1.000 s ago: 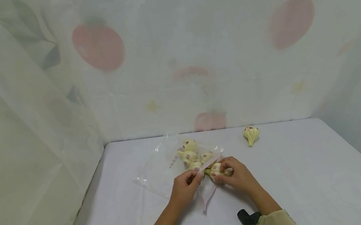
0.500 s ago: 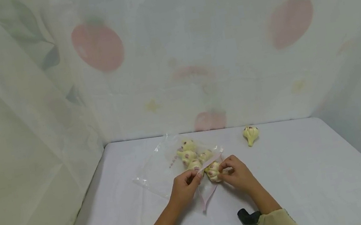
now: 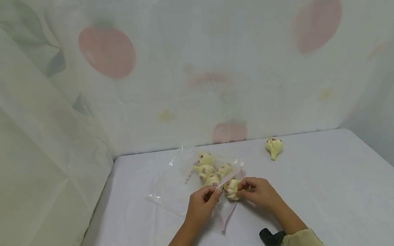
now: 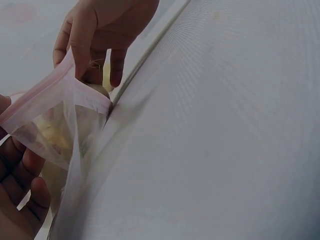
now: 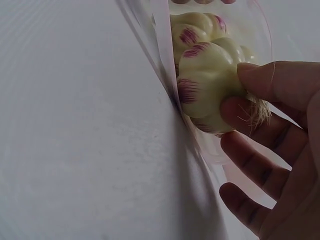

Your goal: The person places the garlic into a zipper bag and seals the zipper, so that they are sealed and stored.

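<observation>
A clear zip bag (image 3: 168, 187) with a pink strip along its mouth lies on the table, several garlic bulbs (image 3: 206, 171) inside. My left hand (image 3: 199, 205) pinches the mouth's edge between thumb and fingers. At that mouth, my right hand (image 3: 261, 193) grips another garlic bulb (image 3: 232, 189) by its root end. The right wrist view shows thumb and forefinger on this bulb (image 5: 207, 82), near its stringy roots (image 5: 259, 112), with the other fingers spread below. In the left wrist view, the raised pink zip strip (image 4: 42, 95) partly hides the bulbs.
One loose garlic bulb (image 3: 274, 147) lies near the back edge of the white table (image 3: 331, 187), right of the bag. A fruit-printed curtain (image 3: 255, 101) hangs behind the table, with more cloth at the left and right.
The garlic bulb in my right hand has turned and shifted slightly left into the bag's mouth. My right fingers have moved to its root end. The left hand stays on the bag's edge.
</observation>
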A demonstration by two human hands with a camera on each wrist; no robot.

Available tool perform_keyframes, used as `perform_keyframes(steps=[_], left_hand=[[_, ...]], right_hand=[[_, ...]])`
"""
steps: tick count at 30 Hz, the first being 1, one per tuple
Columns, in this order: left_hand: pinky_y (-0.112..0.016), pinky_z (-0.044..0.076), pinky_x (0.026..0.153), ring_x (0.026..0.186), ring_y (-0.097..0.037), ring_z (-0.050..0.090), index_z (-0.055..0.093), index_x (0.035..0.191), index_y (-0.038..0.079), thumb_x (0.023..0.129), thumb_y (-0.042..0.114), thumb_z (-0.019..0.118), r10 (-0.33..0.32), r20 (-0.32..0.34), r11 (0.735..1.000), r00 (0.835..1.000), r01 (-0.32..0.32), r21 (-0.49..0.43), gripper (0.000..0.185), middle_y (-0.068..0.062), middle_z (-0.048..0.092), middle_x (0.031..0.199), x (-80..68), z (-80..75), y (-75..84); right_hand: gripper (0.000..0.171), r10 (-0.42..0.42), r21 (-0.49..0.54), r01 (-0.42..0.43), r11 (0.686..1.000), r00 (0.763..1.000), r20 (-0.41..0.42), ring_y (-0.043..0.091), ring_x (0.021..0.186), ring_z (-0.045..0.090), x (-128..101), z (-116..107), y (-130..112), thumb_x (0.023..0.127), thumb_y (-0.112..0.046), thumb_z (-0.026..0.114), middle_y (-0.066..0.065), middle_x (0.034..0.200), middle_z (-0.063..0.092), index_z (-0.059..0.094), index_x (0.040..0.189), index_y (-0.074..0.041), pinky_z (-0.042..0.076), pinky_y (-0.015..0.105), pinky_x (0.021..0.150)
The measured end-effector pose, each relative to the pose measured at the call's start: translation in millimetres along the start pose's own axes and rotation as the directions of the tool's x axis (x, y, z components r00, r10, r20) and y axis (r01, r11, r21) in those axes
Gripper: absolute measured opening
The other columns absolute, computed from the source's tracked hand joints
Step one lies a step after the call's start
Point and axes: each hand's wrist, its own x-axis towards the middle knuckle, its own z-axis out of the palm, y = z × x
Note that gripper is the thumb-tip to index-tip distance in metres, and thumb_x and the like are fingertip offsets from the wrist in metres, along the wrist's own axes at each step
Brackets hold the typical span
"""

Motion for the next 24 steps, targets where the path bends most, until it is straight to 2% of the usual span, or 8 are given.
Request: perform_keyframes(steps=[5, 12, 16, 18, 21, 24], left_hand=[[-0.019, 0.041, 0.05, 0.058, -0.003, 0.048, 0.069, 0.083, 0.009, 0.095, 0.025, 0.067, 0.009, -0.004, 1.0, 1.0, -0.009, 0.005, 0.02, 0.004, 0.06, 0.069, -0.3, 0.2, -0.3], [-0.02, 0.041, 0.049, 0.057, -0.002, 0.047, 0.067, 0.082, 0.008, 0.094, 0.023, 0.068, 0.043, -0.008, 0.999, 0.999, -0.043, -0.004, 0.02, 0.001, 0.06, 0.068, -1.2, 0.3, -1.1], [-0.02, 0.04, 0.05, 0.056, -0.002, 0.046, 0.067, 0.08, 0.01, 0.094, 0.022, 0.068, 0.023, -0.014, 1.0, 1.0, -0.023, -0.009, 0.018, 0.002, 0.059, 0.067, -1.2, 0.5, -0.2], [-0.019, 0.039, 0.051, 0.055, -0.001, 0.046, 0.067, 0.081, 0.007, 0.094, 0.021, 0.067, 0.008, -0.013, 1.0, 1.0, -0.008, -0.008, 0.019, 0.002, 0.059, 0.067, -1.0, 0.8, 0.6], [-0.019, 0.038, 0.051, 0.055, -0.001, 0.044, 0.067, 0.082, 0.003, 0.095, 0.016, 0.066, 0.004, -0.017, 1.0, 1.0, -0.003, 0.008, 0.019, -0.002, 0.06, 0.066, -1.0, 1.3, 5.8], [-0.02, 0.04, 0.052, 0.057, 0.0, 0.045, 0.066, 0.083, -0.002, 0.095, 0.01, 0.065, 0.029, -0.017, 0.999, 0.999, -0.028, 0.014, 0.017, -0.007, 0.061, 0.067, -3.3, -0.8, 21.0]], right_hand=[[0.007, -0.002, 0.009, 0.002, 1.0, 1.0, 0.029, 0.009, 0.088, 0.062, 0, -1, -2, 0.083, -0.025, 0.078, -0.012, 0.086, 0.07, 0.071, 0.085, -0.025, 0.049, 0.037, 0.085], [0.006, -0.017, 0.028, 0.016, 0.999, 0.998, 0.064, 0.013, 0.097, 0.064, -2, -2, -4, 0.086, -0.028, 0.075, -0.011, 0.092, 0.071, 0.072, 0.09, -0.025, 0.048, 0.042, 0.092], [0.01, -0.029, 0.044, 0.025, 0.999, 0.996, 0.085, 0.016, 0.102, 0.064, -2, -3, -5, 0.087, -0.029, 0.074, -0.009, 0.098, 0.072, 0.073, 0.095, -0.023, 0.048, 0.044, 0.095], [0.014, -0.037, 0.057, 0.032, 0.998, 0.995, 0.092, 0.018, 0.104, 0.065, -2, -4, -5, 0.086, -0.028, 0.075, -0.007, 0.1, 0.073, 0.073, 0.099, -0.022, 0.047, 0.046, 0.097], [0.02, -0.063, 0.063, 0.057, 0.996, 0.993, 0.102, 0.021, 0.11, 0.064, -2, -5, -4, 0.087, -0.027, 0.075, -0.006, 0.106, 0.072, 0.073, 0.106, -0.02, 0.046, 0.048, 0.099], [0.025, -0.109, 0.057, 0.103, 0.993, 0.988, 0.109, 0.021, 0.113, 0.063, -2, -4, -2, 0.087, -0.025, 0.075, -0.005, 0.111, 0.072, 0.072, 0.111, -0.018, 0.047, 0.048, 0.1]])
